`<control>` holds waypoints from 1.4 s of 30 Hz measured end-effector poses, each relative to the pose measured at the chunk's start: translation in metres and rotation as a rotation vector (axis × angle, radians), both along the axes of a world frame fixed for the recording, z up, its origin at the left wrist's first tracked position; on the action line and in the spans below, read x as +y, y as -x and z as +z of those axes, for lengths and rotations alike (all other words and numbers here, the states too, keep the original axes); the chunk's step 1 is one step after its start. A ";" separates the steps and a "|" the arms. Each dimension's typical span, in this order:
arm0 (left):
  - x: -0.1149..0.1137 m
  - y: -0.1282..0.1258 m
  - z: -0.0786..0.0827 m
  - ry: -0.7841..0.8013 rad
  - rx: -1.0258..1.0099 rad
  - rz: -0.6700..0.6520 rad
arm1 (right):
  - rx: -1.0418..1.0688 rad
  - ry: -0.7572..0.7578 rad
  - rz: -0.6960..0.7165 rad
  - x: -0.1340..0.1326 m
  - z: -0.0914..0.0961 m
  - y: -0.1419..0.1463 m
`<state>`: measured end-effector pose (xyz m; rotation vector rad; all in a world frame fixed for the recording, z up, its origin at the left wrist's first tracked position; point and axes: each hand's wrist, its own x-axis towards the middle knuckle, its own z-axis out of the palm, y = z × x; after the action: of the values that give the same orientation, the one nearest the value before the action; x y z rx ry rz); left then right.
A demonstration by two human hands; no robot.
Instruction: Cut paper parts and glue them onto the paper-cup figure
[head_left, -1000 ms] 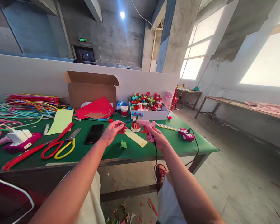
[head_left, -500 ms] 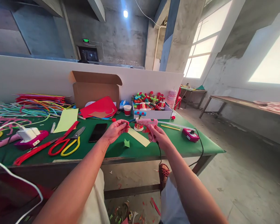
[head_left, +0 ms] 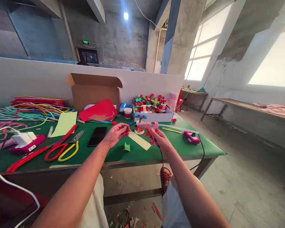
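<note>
Nearest: sandal [head_left: 165, 174] on the floor below, then the front edge of the green worktop [head_left: 180, 147]. Scissors [head_left: 74, 151] lie towards the left, phone [head_left: 97, 136] flat between them and the left hand [head_left: 117, 134]. Green scrap [head_left: 126, 146] sits near the front edge, paper strip [head_left: 140, 141] just behind it to the right. Left grip is narrow, fingertips pinching the near end of a dark coil [head_left: 132, 124]. Right hand [head_left: 160, 139] is wrapped round the handle of the pink glue gun [head_left: 148, 125], nozzle pointing left at the coil; can't tell if the trigger is pressed. Clear glue stick [head_left: 178, 127] runs out of the gun's back end. Figure [head_left: 141, 116], blue head over a cup base, stands upright right behind the gun, partly hidden; can't tell if the coil is joined to it or if the nozzle touches. Step in hand looks like gluing at the coil; next move probably calls for a steady pinch and a small, well-aimed dab, fingers clear of the hot tip. Further back: cup [head_left: 128, 113], then white box [head_left: 153, 117] full of similar figures, brown carton [head_left: 96, 96] to its left, all before the white partition.
</note>
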<state>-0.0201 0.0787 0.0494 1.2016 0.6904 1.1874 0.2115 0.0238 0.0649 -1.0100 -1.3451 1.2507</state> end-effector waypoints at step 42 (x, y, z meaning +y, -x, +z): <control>0.001 -0.008 -0.004 0.064 -0.094 -0.098 | -0.040 -0.069 0.005 0.004 -0.002 0.008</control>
<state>-0.0126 0.0793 0.0456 1.1066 0.5885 1.1241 0.2031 0.0277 0.0626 -0.9883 -1.4125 1.1859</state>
